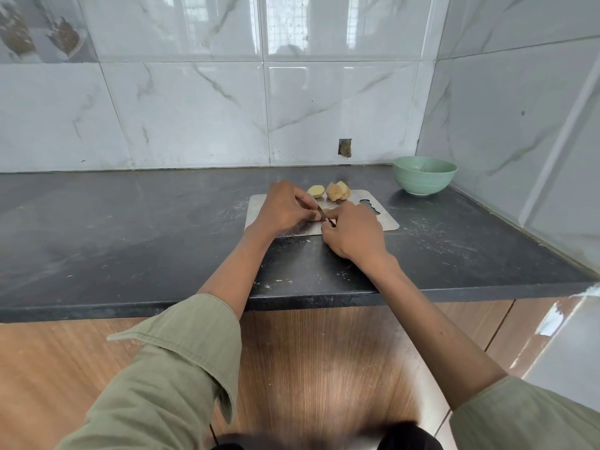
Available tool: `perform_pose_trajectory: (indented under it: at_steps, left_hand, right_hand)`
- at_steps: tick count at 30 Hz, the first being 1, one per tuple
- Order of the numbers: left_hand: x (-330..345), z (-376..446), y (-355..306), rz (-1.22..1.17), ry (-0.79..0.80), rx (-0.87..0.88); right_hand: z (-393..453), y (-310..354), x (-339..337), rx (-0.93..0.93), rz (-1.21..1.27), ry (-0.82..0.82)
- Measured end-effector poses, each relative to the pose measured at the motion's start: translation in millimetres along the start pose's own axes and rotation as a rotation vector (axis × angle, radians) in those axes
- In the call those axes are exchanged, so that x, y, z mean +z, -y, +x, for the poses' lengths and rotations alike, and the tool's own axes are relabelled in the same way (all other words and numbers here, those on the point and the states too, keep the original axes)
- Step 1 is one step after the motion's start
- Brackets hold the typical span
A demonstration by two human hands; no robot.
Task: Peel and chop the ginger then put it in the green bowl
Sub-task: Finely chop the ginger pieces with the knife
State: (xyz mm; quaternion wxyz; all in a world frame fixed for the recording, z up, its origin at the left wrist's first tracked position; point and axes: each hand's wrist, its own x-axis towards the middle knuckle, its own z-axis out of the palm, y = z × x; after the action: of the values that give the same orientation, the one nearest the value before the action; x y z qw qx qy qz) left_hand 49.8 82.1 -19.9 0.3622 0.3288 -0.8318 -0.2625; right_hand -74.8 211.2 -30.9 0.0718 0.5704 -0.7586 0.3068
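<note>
Three peeled yellowish ginger pieces (334,190) lie at the far edge of a steel cutting board (386,219). My left hand (284,209) rests on the board with its fingers curled down; whatever is under the fingertips is hidden. My right hand (352,232) is closed on a small knife (320,211), whose thin blade shows between the two hands, right against my left fingertips. The green bowl (423,177) stands upright at the back right corner of the counter, well apart from both hands.
The board lies on a dark stone counter (130,238) with pale scraps scattered near its front edge. Tiled walls close the back and the right side. Wooden cabinet fronts (65,368) sit below the counter edge.
</note>
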Motion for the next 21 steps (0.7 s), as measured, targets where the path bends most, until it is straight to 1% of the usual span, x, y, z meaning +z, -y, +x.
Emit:
perform_pose_trajectory:
  at_steps: [5,21]
  left_hand:
    - [-2,3,1,-0.032,0.025,-0.013]
    - [0,5,10,-0.123,-0.003,0.005]
  right_hand:
    - [-3,-2,1,-0.010,0.002,-0.048]
    - [-2,-2,5,-0.032,-0.047,-0.029]
